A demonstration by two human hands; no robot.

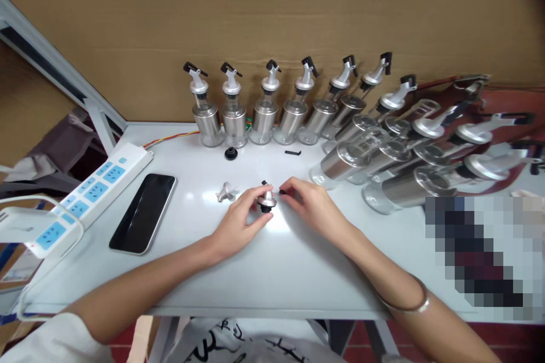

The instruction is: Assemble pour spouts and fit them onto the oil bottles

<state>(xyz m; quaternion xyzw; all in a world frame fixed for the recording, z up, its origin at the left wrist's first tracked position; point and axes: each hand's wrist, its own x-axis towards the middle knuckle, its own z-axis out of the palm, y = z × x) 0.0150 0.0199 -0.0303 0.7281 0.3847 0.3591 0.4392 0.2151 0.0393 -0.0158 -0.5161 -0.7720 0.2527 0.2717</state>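
Note:
My left hand is closed round a silver pourer top with a black stopper at its lower end, held upright just above the table. To its right, my right hand pinches a small black piece between thumb and fingertips, close to the pourer top but apart from it. Left of my left hand lies a loose silver spout part. A round black stopper and a thin black lever rest farther back on the table.
Several glass and steel bottles with pourer tops line the back and right of the white table. One bottle has no pourer top. On the left are a phone and a power strip. Cardboard stands behind.

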